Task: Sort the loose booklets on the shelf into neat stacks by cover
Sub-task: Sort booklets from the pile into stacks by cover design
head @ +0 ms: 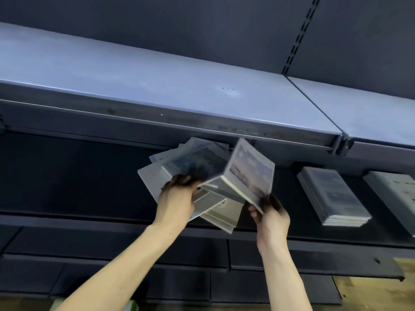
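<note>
A fanned, untidy bundle of booklets (197, 162) with grey and photo covers hangs over the dark lower shelf (67, 176), and my left hand (177, 196) grips it from the near side. My right hand (272, 217) pinches the lower corner of a thin stack of booklets with a cloudy sky cover (249, 173), tilted up on its edge beside the bundle. A neat stack of booklets (334, 196) lies flat on the same shelf to the right. A second stack (395, 194) is cut off at the right edge.
A pale grey upper shelf (157, 81) juts out just above the booklets, with a slotted upright (298, 39) on the dark back panel. Dark lower shelf fronts run below my forearms. A wooden floor patch (381, 288) shows at the bottom right.
</note>
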The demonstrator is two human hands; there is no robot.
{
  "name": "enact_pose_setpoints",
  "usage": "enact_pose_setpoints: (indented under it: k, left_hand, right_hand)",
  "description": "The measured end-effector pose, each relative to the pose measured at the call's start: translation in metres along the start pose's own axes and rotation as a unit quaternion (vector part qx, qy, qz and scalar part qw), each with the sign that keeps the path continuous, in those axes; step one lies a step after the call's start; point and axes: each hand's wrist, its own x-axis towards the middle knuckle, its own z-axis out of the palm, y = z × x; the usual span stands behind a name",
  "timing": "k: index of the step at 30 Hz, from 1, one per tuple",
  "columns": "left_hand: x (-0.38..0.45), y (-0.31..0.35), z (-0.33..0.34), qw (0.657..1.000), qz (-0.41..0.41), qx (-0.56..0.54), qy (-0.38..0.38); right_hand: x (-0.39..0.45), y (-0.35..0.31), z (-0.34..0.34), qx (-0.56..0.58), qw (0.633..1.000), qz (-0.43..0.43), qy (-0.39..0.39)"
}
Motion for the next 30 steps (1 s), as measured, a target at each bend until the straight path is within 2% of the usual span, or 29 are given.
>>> enact_pose_setpoints:
  k: [2, 5, 9, 12, 15, 18, 22, 24, 27, 30]
  left_hand:
    - [-0.006, 0.006, 0.006, 0.999, 0.04, -0.036, 0.0]
    - [-0.008, -0.001, 0.009, 0.994, 0.073, -0.08, -0.016]
    - [0.007, -0.03, 0.012, 0.998, 0.024, -0.032, -0.041]
    - [0.026, -0.036, 0.006, 0.997, -0.036, 0.022, -0.067]
    - [0.022, -0.012, 0.005, 0.998, -0.019, 0.051, -0.031]
    - [0.003, 0.026, 0.018, 0.997, 0.056, 0.02, -0.05]
    - [0.002, 0.052, 0.035, 0.992, 0.051, 0.041, -0.111]
    - [0.007, 0.057, 0.038, 0.993, 0.044, 0.037, -0.102]
    - [0.01, 0.061, 0.035, 0.995, 0.072, -0.01, -0.072]
    - [0.007, 0.038, 0.028, 0.986, 0.096, -0.081, -0.113]
  right_hand:
    - [0.004, -0.007, -0.003, -0.007, 1.0, -0.016, -0.006]
    - [0.012, -0.016, -0.006, -0.077, 0.997, -0.031, -0.01]
    - [0.021, -0.019, -0.005, -0.21, 0.977, -0.018, -0.029]
    - [0.024, -0.016, -0.003, -0.257, 0.965, -0.007, -0.049]
    - [0.027, -0.021, -0.005, -0.291, 0.954, -0.034, -0.063]
    - [0.035, -0.028, -0.004, -0.306, 0.947, -0.083, -0.047]
    - [0.046, -0.027, -0.005, -0.325, 0.936, -0.137, 0.018]
    - [0.05, -0.025, -0.009, -0.317, 0.937, -0.139, 0.046]
    - [0.059, -0.026, -0.015, -0.306, 0.944, -0.114, 0.047]
    - [0.067, -0.029, -0.023, -0.307, 0.945, -0.104, 0.049]
